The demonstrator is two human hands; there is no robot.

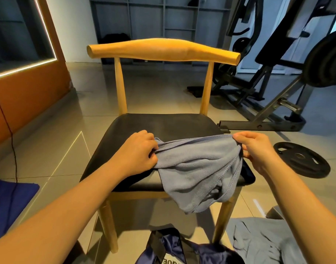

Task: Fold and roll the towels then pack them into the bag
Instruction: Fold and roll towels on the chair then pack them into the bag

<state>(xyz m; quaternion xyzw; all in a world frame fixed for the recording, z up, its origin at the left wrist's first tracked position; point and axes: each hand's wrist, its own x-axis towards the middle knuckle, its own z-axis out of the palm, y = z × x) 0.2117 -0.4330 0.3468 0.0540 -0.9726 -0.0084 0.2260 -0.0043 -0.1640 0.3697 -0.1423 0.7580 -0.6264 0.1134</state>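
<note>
Bag (pixel 182 250) open on floor below both wrists. Above it, soft, limp, light towel (pixel 197 168) sagging off chair (pixel 163 126) between hands: left hand (pixel 140 149) and right hand (pixel 258 147) each pinching a top corner; best held there, kept taut

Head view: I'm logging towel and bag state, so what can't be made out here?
- Navy bag: bottom frame edge cuts it off; contents unseen.
- Second grey towel on floor: cropped at the bottom edge.
- Held towel: bunched, its fold state unclear; left hand and right hand cover its corners.
</note>
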